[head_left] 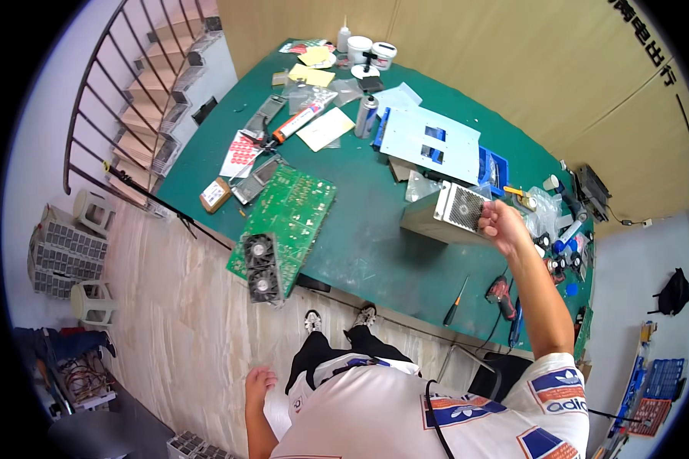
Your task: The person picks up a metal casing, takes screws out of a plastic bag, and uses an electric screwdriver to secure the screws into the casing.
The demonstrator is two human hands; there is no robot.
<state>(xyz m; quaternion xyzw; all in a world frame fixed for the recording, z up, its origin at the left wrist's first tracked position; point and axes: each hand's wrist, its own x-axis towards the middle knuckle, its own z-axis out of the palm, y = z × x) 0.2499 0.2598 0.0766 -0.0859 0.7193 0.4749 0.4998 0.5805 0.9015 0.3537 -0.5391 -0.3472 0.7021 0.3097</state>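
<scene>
My right hand [501,226] reaches across the table's right half, its fingers closed on the edge of a grey metal box [427,219]. The box has a white-edged end with a perforated grille [465,206], facing up and toward my hand. My left hand [261,379] hangs low beside my body, away from the table, with loosely bent fingers and nothing in it. A large green circuit board [295,214] lies at the table's near left. Two black fans in a frame [262,268] sit on its near edge.
A screwdriver [457,302] and a red-black power drill [501,297] lie near the front edge. Behind the box, a light-blue metal panel [429,138] rests over a blue bin [499,170]. A spray can [366,116] and a caulking gun [295,125] are farther back.
</scene>
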